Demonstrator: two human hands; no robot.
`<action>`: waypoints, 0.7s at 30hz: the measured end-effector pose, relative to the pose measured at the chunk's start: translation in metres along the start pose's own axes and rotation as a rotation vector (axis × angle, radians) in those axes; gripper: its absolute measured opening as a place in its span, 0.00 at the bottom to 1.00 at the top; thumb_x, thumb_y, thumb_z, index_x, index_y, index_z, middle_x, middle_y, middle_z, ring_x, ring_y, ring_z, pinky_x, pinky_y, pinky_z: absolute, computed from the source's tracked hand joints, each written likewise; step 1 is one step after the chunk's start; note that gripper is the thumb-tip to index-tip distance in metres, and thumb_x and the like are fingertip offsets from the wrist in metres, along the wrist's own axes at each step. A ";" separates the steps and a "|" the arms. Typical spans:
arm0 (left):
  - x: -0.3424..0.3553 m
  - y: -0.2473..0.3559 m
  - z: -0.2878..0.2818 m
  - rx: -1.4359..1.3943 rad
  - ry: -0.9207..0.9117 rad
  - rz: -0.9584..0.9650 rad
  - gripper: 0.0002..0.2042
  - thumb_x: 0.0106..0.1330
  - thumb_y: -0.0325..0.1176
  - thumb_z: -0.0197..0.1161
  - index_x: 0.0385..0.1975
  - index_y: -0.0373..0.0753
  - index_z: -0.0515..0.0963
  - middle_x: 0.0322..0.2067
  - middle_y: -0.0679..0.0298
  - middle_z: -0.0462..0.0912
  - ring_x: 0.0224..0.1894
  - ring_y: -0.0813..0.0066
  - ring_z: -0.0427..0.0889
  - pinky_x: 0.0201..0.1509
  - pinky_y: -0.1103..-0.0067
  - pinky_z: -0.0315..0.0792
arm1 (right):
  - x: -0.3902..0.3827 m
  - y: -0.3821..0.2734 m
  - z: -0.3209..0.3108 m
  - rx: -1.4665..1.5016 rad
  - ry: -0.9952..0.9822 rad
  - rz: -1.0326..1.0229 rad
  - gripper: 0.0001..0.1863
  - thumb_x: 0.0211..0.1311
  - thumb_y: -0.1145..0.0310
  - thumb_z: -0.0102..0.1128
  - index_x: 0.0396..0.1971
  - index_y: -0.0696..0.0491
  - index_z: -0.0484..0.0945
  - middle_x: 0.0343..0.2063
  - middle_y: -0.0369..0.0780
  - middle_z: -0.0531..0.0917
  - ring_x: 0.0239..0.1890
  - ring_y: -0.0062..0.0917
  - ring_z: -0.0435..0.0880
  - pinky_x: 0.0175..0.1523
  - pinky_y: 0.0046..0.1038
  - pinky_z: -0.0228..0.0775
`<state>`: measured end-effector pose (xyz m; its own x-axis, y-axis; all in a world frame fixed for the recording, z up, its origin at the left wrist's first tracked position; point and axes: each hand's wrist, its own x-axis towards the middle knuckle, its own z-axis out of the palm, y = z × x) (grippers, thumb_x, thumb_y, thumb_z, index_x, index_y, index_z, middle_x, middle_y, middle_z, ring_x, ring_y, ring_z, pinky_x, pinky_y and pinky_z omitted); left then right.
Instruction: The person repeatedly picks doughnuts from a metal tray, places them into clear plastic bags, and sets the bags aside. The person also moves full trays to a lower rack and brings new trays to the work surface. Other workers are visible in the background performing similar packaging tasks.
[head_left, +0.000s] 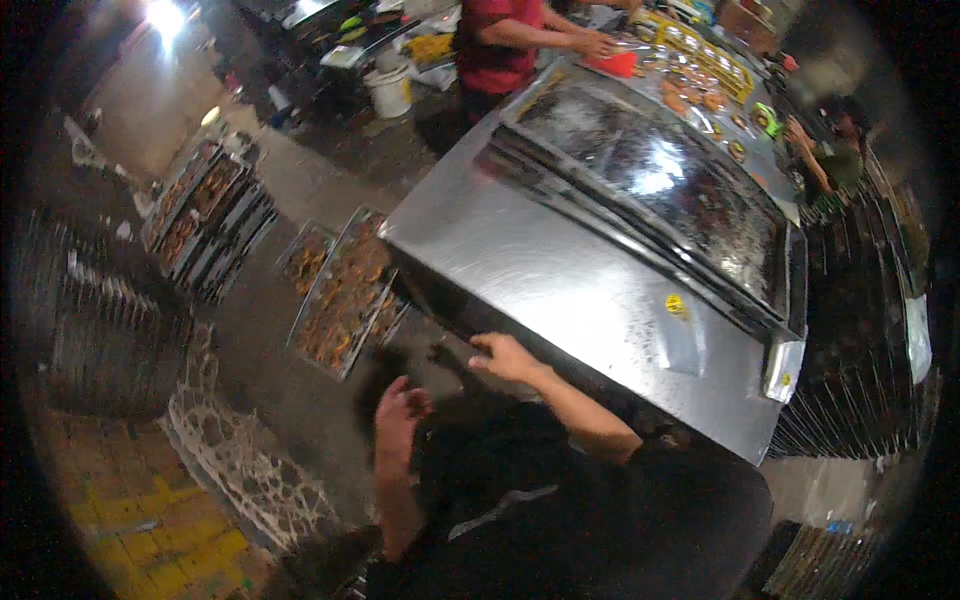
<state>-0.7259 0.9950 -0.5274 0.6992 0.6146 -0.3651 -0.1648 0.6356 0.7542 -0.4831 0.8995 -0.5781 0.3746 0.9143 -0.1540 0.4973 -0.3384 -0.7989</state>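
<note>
My left hand (pixel 401 408) hangs in the air before my body, its fingers loosely bent and apart, with nothing seen in it. My right hand (pixel 503 357) hovers by the near side of a steel table (pixel 460 225); its fingers are half curled, open, and no object shows in them. On the floor ahead of both hands lie large trays (pixel 345 290) spread with small brown and orange pieces. A stack of dark metal trays (pixel 640 190) rests on the table, the top one shiny and stained. A clear plastic piece (pixel 680 340) with a yellow label lies nearby.
More stacked trays (pixel 205 220) stand at the left. A white bucket (pixel 388 90) is near a co-worker in red (pixel 495 60). Another person's arm (pixel 812 160) reaches in at the right, by a yellow crate (pixel 705 55). Metal racks (pixel 850 340) stand at the right.
</note>
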 end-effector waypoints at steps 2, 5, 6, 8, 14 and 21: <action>-0.024 0.022 -0.070 -0.001 0.208 0.070 0.24 0.63 0.42 0.51 0.55 0.38 0.59 0.39 0.57 0.75 0.39 0.69 0.75 0.46 0.71 0.70 | 0.011 0.016 0.074 -0.029 -0.147 0.126 0.27 0.49 0.59 0.61 0.47 0.61 0.71 0.44 0.51 0.76 0.48 0.39 0.75 0.54 0.33 0.65; -0.063 0.034 -0.153 -0.165 0.443 0.191 0.23 0.63 0.44 0.51 0.54 0.39 0.61 0.39 0.59 0.75 0.40 0.69 0.74 0.46 0.71 0.70 | 0.026 0.070 0.122 -0.313 -0.425 0.342 0.25 0.48 0.54 0.60 0.43 0.56 0.75 0.39 0.47 0.79 0.42 0.38 0.78 0.47 0.35 0.69; -0.071 0.042 -0.158 -0.217 0.438 0.248 0.23 0.63 0.44 0.50 0.54 0.39 0.61 0.39 0.59 0.74 0.40 0.69 0.74 0.46 0.71 0.70 | 0.019 0.116 0.134 -0.267 -0.347 0.298 0.24 0.47 0.54 0.60 0.40 0.55 0.76 0.36 0.48 0.80 0.40 0.38 0.78 0.44 0.36 0.69; -0.082 0.048 -0.194 -0.323 0.494 0.301 0.21 0.64 0.44 0.50 0.53 0.39 0.63 0.39 0.59 0.74 0.40 0.68 0.74 0.46 0.70 0.70 | 0.013 0.169 0.133 -0.277 -0.397 0.426 0.21 0.44 0.54 0.61 0.33 0.55 0.80 0.29 0.46 0.81 0.32 0.36 0.80 0.37 0.35 0.70; -0.046 0.023 -0.267 -0.376 0.846 0.115 0.19 0.63 0.40 0.52 0.51 0.39 0.64 0.37 0.58 0.75 0.37 0.68 0.75 0.42 0.72 0.72 | 0.057 0.209 0.159 -0.241 -0.544 0.903 0.17 0.49 0.57 0.61 0.28 0.58 0.79 0.22 0.42 0.80 0.15 0.26 0.76 0.16 0.29 0.68; 0.051 -0.019 -0.419 0.135 1.056 -0.238 0.17 0.62 0.36 0.56 0.46 0.34 0.66 0.31 0.60 0.75 0.31 0.72 0.76 0.32 0.79 0.73 | 0.271 0.147 0.306 0.245 -0.520 0.769 0.14 0.51 0.62 0.61 0.30 0.59 0.74 0.18 0.37 0.75 0.17 0.21 0.74 0.18 0.21 0.65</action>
<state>-0.9789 1.2101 -0.7888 -0.2575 0.6151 -0.7452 0.0186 0.7742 0.6326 -0.5484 1.1654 -0.9149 0.1068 0.4658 -0.8784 0.0603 -0.8849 -0.4619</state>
